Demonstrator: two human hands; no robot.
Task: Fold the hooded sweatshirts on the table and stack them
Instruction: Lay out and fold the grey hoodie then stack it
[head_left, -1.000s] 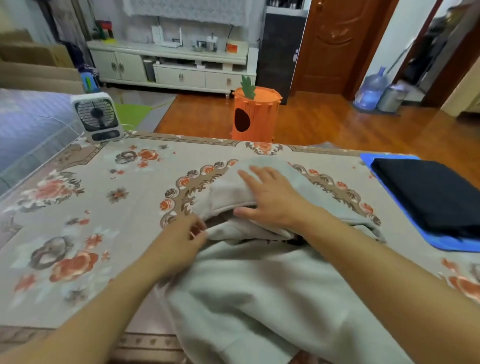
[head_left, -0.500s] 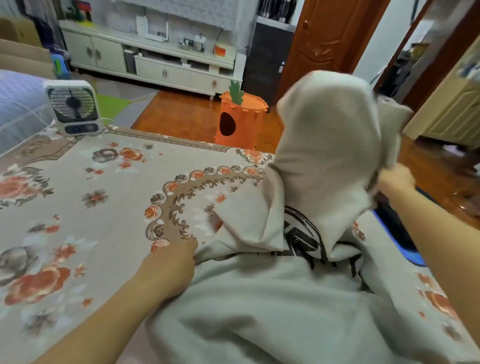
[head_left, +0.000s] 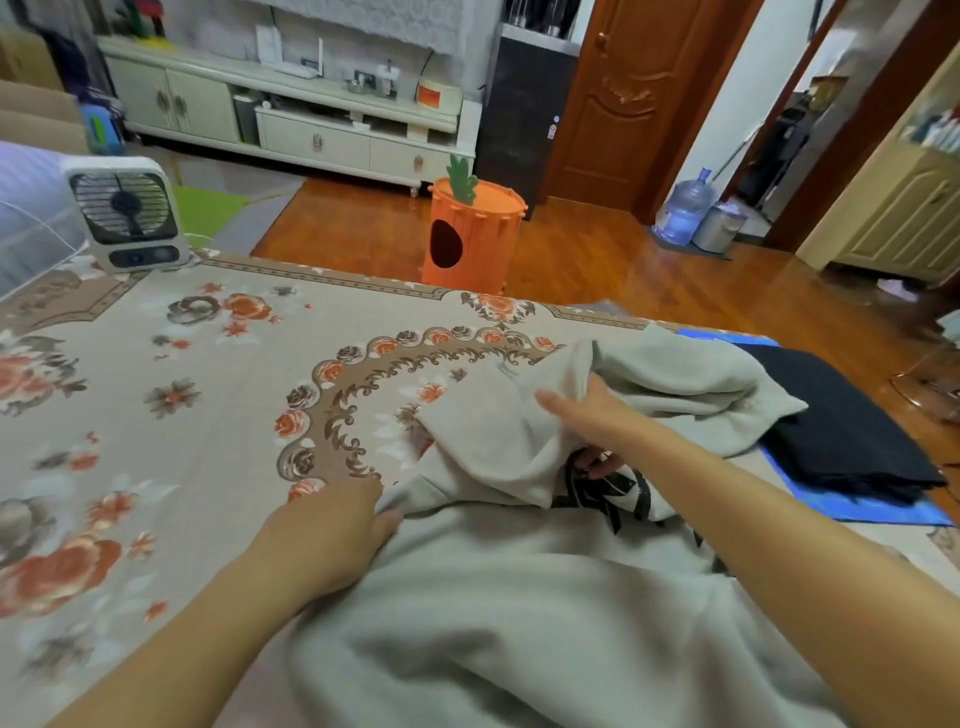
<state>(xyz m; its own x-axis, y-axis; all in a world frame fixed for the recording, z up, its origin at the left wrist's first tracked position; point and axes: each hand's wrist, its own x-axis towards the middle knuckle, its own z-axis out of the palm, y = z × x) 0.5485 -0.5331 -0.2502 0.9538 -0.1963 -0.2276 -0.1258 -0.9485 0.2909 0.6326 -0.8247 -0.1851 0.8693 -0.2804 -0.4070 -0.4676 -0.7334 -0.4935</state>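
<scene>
A pale grey fleece hooded sweatshirt (head_left: 519, 623) with black lettering lies rumpled on the floral-clothed tabletop (head_left: 156, 415). The left hand (head_left: 332, 525) pinches its shoulder edge; the right hand (head_left: 597, 421) grips the hood. Beside it, a folded dark garment (head_left: 841, 431) rests on a blue mat (head_left: 857, 512).

The surface (head_left: 171, 415) lies bare over its whole left and far middle part, so a hand can pass there freely. The grey sweatshirt (head_left: 519, 623) fills the near middle and right. To the right, the folded dark garment (head_left: 841, 431) on a blue mat (head_left: 857, 512) blocks the way. A white fan (head_left: 127, 213) stands at the far left corner.
</scene>
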